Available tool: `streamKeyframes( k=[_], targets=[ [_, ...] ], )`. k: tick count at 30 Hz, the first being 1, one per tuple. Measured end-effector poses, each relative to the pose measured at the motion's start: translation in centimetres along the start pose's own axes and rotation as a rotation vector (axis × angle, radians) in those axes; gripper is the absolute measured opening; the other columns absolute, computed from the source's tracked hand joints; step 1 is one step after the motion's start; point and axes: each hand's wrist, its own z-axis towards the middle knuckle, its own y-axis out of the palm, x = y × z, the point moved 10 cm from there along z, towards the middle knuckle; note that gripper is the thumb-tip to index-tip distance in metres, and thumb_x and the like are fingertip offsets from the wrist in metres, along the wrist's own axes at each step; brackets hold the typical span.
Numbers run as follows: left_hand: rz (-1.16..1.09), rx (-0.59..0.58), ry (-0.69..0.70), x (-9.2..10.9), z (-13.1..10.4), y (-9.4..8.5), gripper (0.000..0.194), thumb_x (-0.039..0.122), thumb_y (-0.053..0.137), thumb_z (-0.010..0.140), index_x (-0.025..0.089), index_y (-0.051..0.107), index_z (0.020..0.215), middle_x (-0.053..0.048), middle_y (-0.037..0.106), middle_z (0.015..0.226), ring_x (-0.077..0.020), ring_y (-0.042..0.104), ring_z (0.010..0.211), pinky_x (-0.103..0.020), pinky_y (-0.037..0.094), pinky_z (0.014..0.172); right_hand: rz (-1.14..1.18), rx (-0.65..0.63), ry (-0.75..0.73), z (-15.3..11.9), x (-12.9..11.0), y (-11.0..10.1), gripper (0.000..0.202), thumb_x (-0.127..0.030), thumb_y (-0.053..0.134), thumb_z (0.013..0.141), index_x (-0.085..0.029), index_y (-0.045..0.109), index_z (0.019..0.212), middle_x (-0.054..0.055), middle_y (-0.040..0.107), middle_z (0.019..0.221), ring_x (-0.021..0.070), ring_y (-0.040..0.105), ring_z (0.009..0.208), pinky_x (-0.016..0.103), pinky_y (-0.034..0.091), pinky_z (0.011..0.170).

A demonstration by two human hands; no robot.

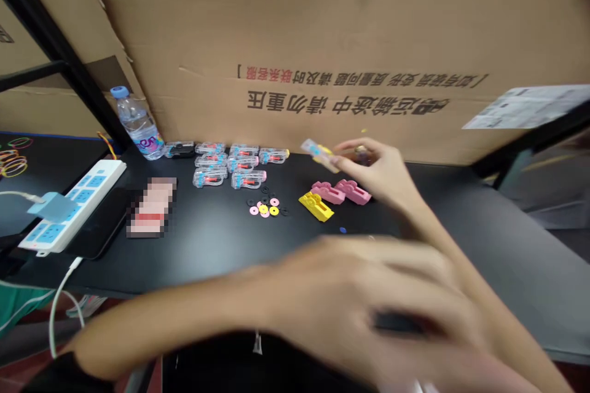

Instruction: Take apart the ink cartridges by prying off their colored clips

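Note:
Above the back of the table, my right hand (375, 169) pinches a small clear plastic toy piece (319, 153) with blue and yellow parts, close to the cardboard. My left hand (369, 301) is large and blurred in the foreground, reaching across toward the right; its curled fingers are smeared, and whatever they may hold cannot be made out. Below my right hand lie a yellow plastic casing (316, 206) and two pink casings (353, 191). Left of them are small pink, yellow and black discs (263, 209). Several clear toy assemblies (249, 179) with blue and red parts stand in rows.
A big cardboard sheet (286, 24) walls off the back. On the left are a water bottle (141, 126), a phone with a blurred-out screen (152, 209), a white power strip (76, 206) with cables, and a dark flat device (104, 224). A tiny blue piece (343, 230) lies near the yellow casing.

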Motion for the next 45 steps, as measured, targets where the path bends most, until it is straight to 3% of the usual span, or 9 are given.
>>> streamKeyframes(
  k=[4,7,10,18,23,28,33,38,45],
  targets=[
    [-0.011,0.416,0.067,-7.5,-0.4,-4.1,0.014,0.023,0.064,0.105,0.024,0.073,0.116,-0.010,0.075,0.122,-0.0259,0.069,0.119,-0.047,0.054,0.110,0.201,-0.295,0.055,-2.4,-2.1,5.0,0.038,-0.045,0.085,0.075,-0.017,0.078,0.100,0.001,0.072,0.073,0.0155,0.058,0.061,0.028,0.045,0.057],
    [0.077,0.326,0.023,-12.6,-2.0,-2.4,0.041,0.036,0.078,0.098,0.022,0.065,0.134,-0.014,0.071,0.138,-0.0321,0.065,0.130,-0.052,0.049,0.112,0.214,-0.430,0.019,-4.2,-3.6,8.0,0.027,-0.041,0.081,0.082,-0.019,0.079,0.096,0.000,0.073,0.077,0.0166,0.062,0.068,0.028,0.048,0.062],
    [0.015,0.309,-0.054,-14.6,-3.9,-1.2,0.024,0.030,0.070,0.104,0.021,0.067,0.126,-0.010,0.078,0.118,-0.0279,0.071,0.113,-0.046,0.051,0.101,0.202,-0.438,-0.090,-5.3,-4.9,9.3,0.025,-0.042,0.071,0.095,-0.019,0.079,0.092,0.002,0.076,0.083,0.0162,0.063,0.071,0.029,0.048,0.066],
    [-0.467,0.434,-0.336,-17.1,-5.4,-1.2,0.023,0.037,0.072,0.101,0.022,0.069,0.118,-0.007,0.078,0.113,-0.0227,0.074,0.103,-0.037,0.058,0.093,0.109,-0.386,-0.385,-6.8,-6.0,9.6,0.026,-0.044,0.078,0.097,-0.018,0.082,0.103,0.002,0.077,0.077,0.0136,0.059,0.059,0.028,0.043,0.057],
    [-0.677,0.498,-0.309,-18.4,-6.1,-2.6,0.022,0.036,0.076,0.098,0.021,0.068,0.112,-0.007,0.077,0.108,-0.0210,0.075,0.101,-0.035,0.061,0.094,0.110,-0.359,-0.408,-6.7,-5.4,8.8,0.025,-0.041,0.079,0.096,-0.019,0.083,0.104,0.001,0.077,0.074,0.0117,0.051,0.050,0.028,0.038,0.049],
    [-0.681,0.353,-0.309,-17.7,-5.9,-1.0,0.038,0.034,0.090,0.084,0.021,0.063,0.108,-0.007,0.079,0.110,-0.0209,0.078,0.095,-0.031,0.063,0.083,0.147,-0.424,-0.435,-7.1,-5.8,9.2,0.024,-0.039,0.082,0.095,-0.020,0.083,0.109,0.003,0.080,0.079,0.0141,0.062,0.056,0.028,0.047,0.052],
    [-0.506,0.117,-0.313,-16.9,-5.7,1.6,0.032,0.041,0.090,0.082,0.021,0.064,0.086,0.002,0.075,0.077,-0.0129,0.068,0.062,-0.023,0.051,0.060,0.229,-0.320,-0.457,-6.6,-6.5,7.7,0.020,-0.040,0.071,0.102,-0.024,0.082,0.105,0.010,0.082,0.113,0.0260,0.077,0.102,0.042,0.062,0.089],
    [-0.457,0.009,-0.227,-16.4,-5.6,2.8,0.027,0.038,0.089,0.086,0.022,0.067,0.089,0.000,0.081,0.092,-0.0140,0.073,0.073,-0.023,0.051,0.067,0.385,-0.224,-0.314,-5.8,-5.0,6.5,0.041,-0.056,0.059,0.106,-0.023,0.081,0.095,0.010,0.078,0.113,0.0206,0.071,0.080,0.037,0.059,0.069],
    [-0.479,-0.039,-0.262,-16.7,-5.6,3.5,0.025,0.033,0.088,0.086,0.022,0.067,0.087,0.001,0.081,0.091,-0.0141,0.074,0.073,-0.022,0.052,0.066,0.345,-0.286,-0.218,-6.6,-4.0,7.6,0.054,-0.063,0.051,0.109,-0.020,0.076,0.087,0.000,0.061,0.064,0.0131,0.054,0.051,0.029,0.046,0.051]
  ],
)
